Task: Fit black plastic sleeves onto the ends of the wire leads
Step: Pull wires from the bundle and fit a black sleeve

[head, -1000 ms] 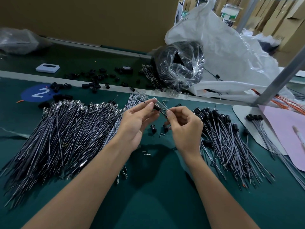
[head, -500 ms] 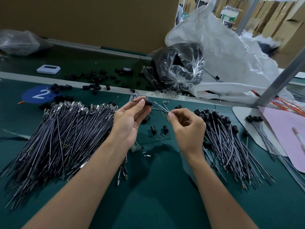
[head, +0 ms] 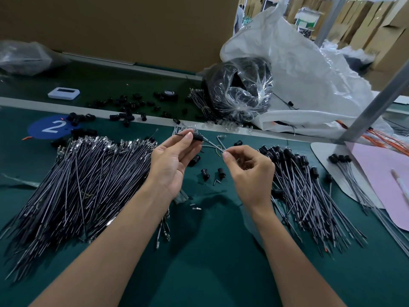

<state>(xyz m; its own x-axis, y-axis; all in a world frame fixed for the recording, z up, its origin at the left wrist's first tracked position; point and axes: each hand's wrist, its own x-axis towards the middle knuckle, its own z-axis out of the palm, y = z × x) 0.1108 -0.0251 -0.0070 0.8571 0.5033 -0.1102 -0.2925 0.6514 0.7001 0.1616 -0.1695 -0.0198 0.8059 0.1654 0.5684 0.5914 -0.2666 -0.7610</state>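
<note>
1. The left hand [head: 174,158] pinches a black plastic sleeve [head: 197,137] between thumb and fingertips, held above the green mat [head: 210,251].
2. The right hand [head: 250,173] pinches the grey wire lead [head: 211,143] that runs out of that sleeve.
3. Bare leads [head: 88,180] are piled to the left and sleeved leads [head: 305,187] to the right, with loose sleeves [head: 219,172] between the two piles.

Dark green worktop [head: 210,262], crossed beyond the left hand [head: 170,165] by a pale grey rail [head: 26,102]. Behind the rail stands a plain brown wall panel [head: 132,25]. A grey metal post [head: 376,105] rises at a slant beyond the right hand [head: 250,173]; cardboard boxes [head: 389,38] are stacked far behind it. The light is even and the shadows soft.
</note>
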